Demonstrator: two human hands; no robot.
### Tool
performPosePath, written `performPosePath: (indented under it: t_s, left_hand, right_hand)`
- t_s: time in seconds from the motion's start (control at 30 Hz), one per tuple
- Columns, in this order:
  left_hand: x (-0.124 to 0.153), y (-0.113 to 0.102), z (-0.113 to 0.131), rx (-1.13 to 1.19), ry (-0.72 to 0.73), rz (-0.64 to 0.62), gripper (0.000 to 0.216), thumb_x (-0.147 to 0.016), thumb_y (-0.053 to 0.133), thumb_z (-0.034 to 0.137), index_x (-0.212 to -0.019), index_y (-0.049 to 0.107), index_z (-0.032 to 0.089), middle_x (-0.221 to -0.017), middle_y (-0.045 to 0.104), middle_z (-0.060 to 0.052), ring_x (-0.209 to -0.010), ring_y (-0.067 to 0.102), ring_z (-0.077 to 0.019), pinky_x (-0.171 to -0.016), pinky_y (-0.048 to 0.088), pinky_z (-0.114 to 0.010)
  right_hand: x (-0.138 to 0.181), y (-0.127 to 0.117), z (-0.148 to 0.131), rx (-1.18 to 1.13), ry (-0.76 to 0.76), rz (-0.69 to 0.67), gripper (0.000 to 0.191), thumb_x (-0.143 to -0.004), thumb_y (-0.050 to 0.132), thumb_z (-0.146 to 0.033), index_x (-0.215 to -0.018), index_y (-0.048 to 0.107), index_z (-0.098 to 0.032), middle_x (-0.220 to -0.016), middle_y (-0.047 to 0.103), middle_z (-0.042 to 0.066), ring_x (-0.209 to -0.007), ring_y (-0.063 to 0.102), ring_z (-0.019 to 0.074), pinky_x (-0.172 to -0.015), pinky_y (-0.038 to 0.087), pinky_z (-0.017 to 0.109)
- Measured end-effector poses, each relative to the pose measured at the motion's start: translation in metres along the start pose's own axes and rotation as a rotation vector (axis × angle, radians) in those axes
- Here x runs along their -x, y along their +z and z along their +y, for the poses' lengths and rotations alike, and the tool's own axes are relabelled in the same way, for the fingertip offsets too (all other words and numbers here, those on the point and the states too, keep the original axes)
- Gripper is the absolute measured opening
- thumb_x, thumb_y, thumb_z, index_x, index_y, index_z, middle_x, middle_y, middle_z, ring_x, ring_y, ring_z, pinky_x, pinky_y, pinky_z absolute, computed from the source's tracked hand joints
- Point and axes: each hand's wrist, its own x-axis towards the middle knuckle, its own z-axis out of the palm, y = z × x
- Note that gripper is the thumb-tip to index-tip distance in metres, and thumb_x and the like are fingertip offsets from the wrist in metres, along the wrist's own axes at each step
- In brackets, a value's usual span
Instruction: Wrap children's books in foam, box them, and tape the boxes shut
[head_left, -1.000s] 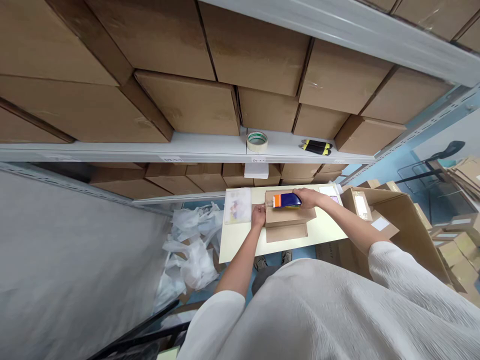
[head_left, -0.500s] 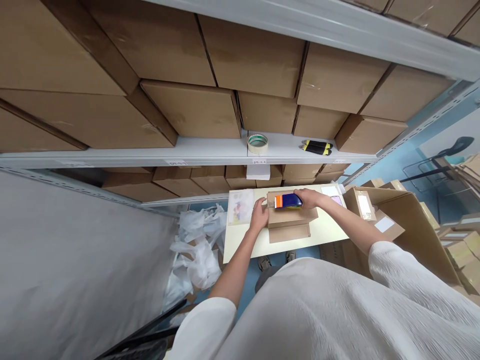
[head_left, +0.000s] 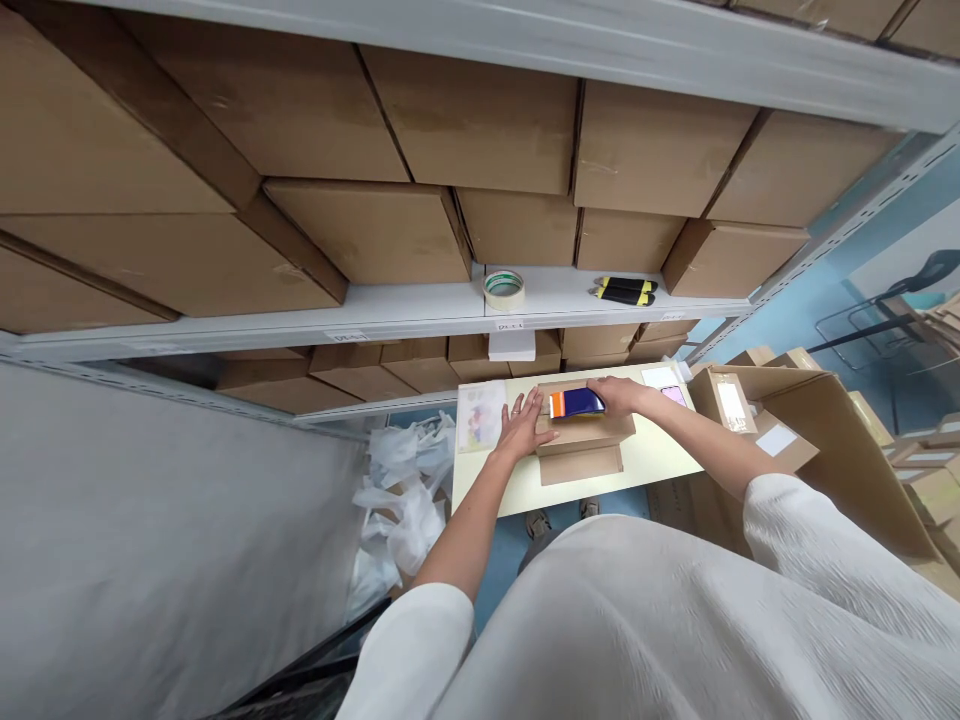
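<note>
On the table, a small cardboard box (head_left: 581,432) has a flap hanging open toward me. My right hand (head_left: 616,396) grips a dark blue and orange tape dispenser (head_left: 582,402), which rests against the top of the box. My left hand (head_left: 520,426) lies spread on the left end of that top, fingers apart and holding nothing. The orange end of the dispenser points at my left hand, a short gap away. What lies under the dispenser and my left palm is hidden.
The pale table (head_left: 495,490) carries a printed sheet (head_left: 481,418) and a phone (head_left: 673,396). A shelf ahead holds cartons, a tape roll (head_left: 504,289) and black-and-yellow cutters (head_left: 625,291). White plastic bags (head_left: 409,500) lie left; a large open carton (head_left: 847,450) stands right.
My left hand has shifted from the box's left edge onto its top, and its fingers have spread flat. My right hand keeps the tape dispenser in nearly the same place. The view has shifted slightly.
</note>
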Motion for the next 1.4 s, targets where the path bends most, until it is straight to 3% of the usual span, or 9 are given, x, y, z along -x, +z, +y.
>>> performPosePath:
  t_s: [0.13, 0.27, 0.43, 0.7, 0.9, 1.2, 1.4]
  left_hand:
    - [0.001, -0.002, 0.004, -0.043, -0.008, -0.006, 0.105, -0.095, 0.06, 0.075, -0.178, 0.014, 0.03, -0.186, 0.013, -0.01, -0.171, 0.005, -0.0417, -0.135, 0.003, -0.068]
    - [0.001, -0.002, 0.005, -0.078, -0.027, -0.006, 0.104, -0.096, 0.06, 0.073, -0.178, 0.013, 0.031, -0.186, 0.012, -0.008, -0.171, 0.004, -0.0411, -0.135, 0.004, -0.068]
    - [0.001, -0.003, 0.005, -0.099, -0.04, -0.023, 0.103, -0.097, 0.058, 0.071, -0.179, 0.011, 0.029, -0.186, 0.011, -0.011, -0.172, 0.004, -0.0408, -0.135, 0.003, -0.069]
    - [0.002, -0.008, 0.007, -0.108, -0.055, -0.028, 0.102, -0.096, 0.06, 0.071, -0.178, 0.016, 0.029, -0.185, 0.015, -0.012, -0.171, 0.006, -0.0426, -0.134, 0.004, -0.071]
    - [0.001, -0.007, 0.008, -0.117, -0.063, -0.016, 0.103, -0.095, 0.061, 0.073, -0.177, 0.019, 0.03, -0.185, 0.017, -0.013, -0.171, 0.008, -0.0418, -0.135, 0.003, -0.068]
    - [0.001, -0.009, 0.013, -0.142, -0.078, -0.045, 0.103, -0.095, 0.059, 0.075, -0.178, 0.017, 0.029, -0.185, 0.014, -0.013, -0.171, 0.006, -0.0412, -0.134, 0.0, -0.069]
    - [0.002, -0.01, 0.014, -0.156, -0.085, -0.046, 0.102, -0.096, 0.06, 0.072, -0.178, 0.017, 0.03, -0.185, 0.015, -0.012, -0.171, 0.008, -0.0413, -0.134, 0.003, -0.069]
  right_hand:
    - [0.012, -0.003, 0.016, 0.021, 0.021, -0.011, 0.057, -0.083, 0.08, -0.023, -0.135, 0.056, -0.024, -0.132, 0.071, 0.016, -0.117, 0.07, 0.0335, -0.081, 0.053, 0.034]
    - [0.041, -0.003, 0.06, 0.038, 0.08, -0.024, 0.055, -0.085, 0.081, -0.03, -0.133, 0.057, -0.023, -0.127, 0.073, 0.016, -0.113, 0.072, 0.0339, -0.08, 0.051, 0.035]
    - [0.07, 0.023, 0.111, 0.008, 0.093, 0.004, 0.052, -0.086, 0.08, -0.032, -0.131, 0.057, -0.024, -0.124, 0.073, 0.015, -0.11, 0.071, 0.0326, -0.081, 0.049, 0.034]
    - [0.07, 0.04, 0.135, 0.004, 0.006, 0.04, 0.056, -0.081, 0.079, -0.022, -0.133, 0.058, -0.023, -0.125, 0.072, 0.015, -0.117, 0.066, 0.0338, -0.09, 0.047, 0.036]
    - [0.084, 0.053, 0.177, 0.013, 0.036, 0.037, 0.05, -0.085, 0.077, -0.023, -0.131, 0.06, -0.021, -0.122, 0.072, 0.018, -0.109, 0.068, 0.0342, -0.087, 0.047, 0.037]
    - [0.079, 0.064, 0.196, -0.013, 0.023, 0.043, 0.052, -0.084, 0.077, -0.023, -0.134, 0.06, -0.021, -0.123, 0.073, 0.017, -0.107, 0.069, 0.0332, -0.086, 0.047, 0.036]
    - [0.099, 0.067, 0.224, 0.007, 0.103, 0.032, 0.054, -0.082, 0.081, -0.024, -0.133, 0.063, -0.021, -0.122, 0.074, 0.018, -0.107, 0.07, 0.0338, -0.091, 0.047, 0.038]
